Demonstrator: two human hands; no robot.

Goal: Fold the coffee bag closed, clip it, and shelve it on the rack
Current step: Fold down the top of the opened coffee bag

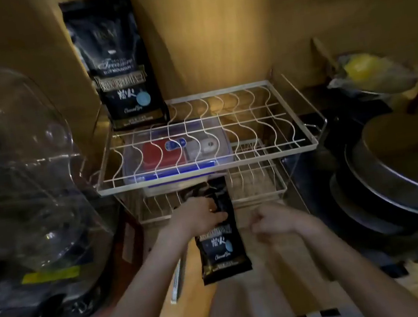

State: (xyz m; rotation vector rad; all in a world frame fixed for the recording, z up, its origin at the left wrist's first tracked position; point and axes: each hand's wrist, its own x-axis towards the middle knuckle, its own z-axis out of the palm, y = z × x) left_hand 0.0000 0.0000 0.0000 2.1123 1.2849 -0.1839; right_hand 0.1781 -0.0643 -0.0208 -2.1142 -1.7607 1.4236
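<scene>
Left hand (199, 212) clamped round coffee bag (221, 240), steadying its top for folding. Right hand (274, 220) at three o'clock, curled, grip empty. Rack (204, 170) waiting at twelve.

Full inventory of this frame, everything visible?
coffee bag: 1, black, held below the rack front
second coffee bag: 1, black, upright on rack's back left corner
wire rack: 1, white, two tiers, centre
plastic box: 1, clear with blue trim, red item inside, under top tier
clear dome cover: 1, left
pans: stack, grey, right
yellow item: 1, in bowl, back right
left hand: grips coffee bag
right hand: fisted, beside bag
</scene>
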